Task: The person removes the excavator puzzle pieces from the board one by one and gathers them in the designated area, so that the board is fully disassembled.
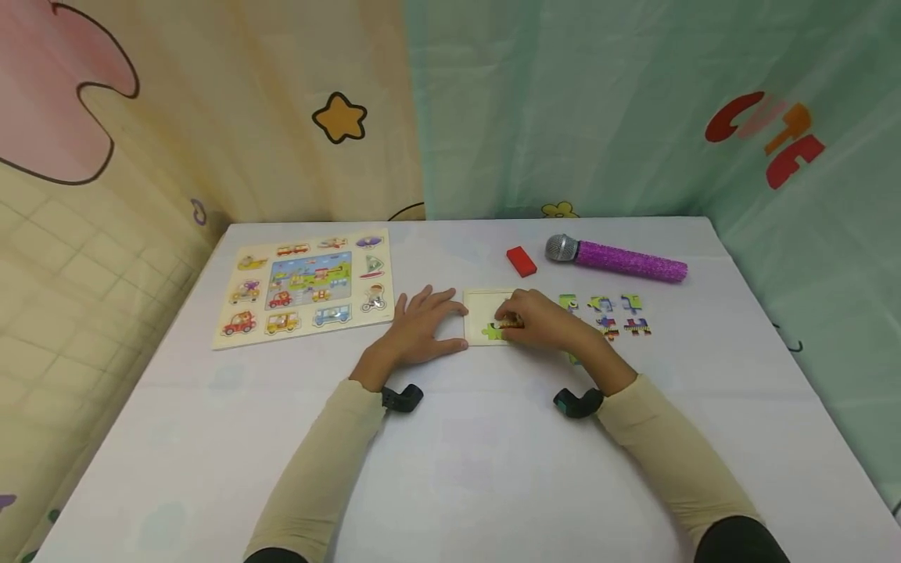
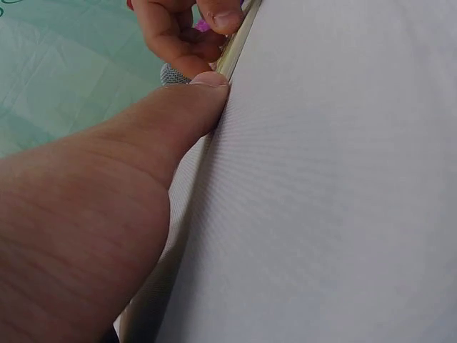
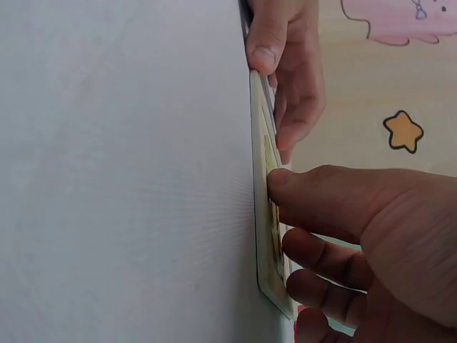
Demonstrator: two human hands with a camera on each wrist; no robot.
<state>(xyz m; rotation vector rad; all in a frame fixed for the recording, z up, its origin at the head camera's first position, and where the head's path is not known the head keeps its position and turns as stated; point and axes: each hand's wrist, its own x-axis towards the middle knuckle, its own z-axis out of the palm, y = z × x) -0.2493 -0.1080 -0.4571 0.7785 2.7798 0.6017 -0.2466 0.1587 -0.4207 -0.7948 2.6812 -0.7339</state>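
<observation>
A small cream puzzle tray (image 1: pixel 484 303) lies flat in the middle of the table. My left hand (image 1: pixel 422 327) rests at its left side with fingers spread, and the thumb tip touches the tray's near left corner. Over the tray's right half, my right hand (image 1: pixel 543 319) pinches a puzzle piece (image 1: pixel 511 321) with thumb and curled fingers, low against the tray. A green puzzle piece (image 1: pixel 490 332) shows in the tray's lower part. In the right wrist view, the right thumb (image 3: pixel 314 193) presses at the pieces within the tray's rim. My fingers hide part of the held piece.
Several loose puzzle pieces (image 1: pixel 637 327) lie right of the tray, some partly behind my right wrist. Behind stand a red block (image 1: pixel 522 261) and a purple glittery microphone (image 1: pixel 626 259). A vehicle picture board (image 1: pixel 310 283) lies at left, close to my left hand.
</observation>
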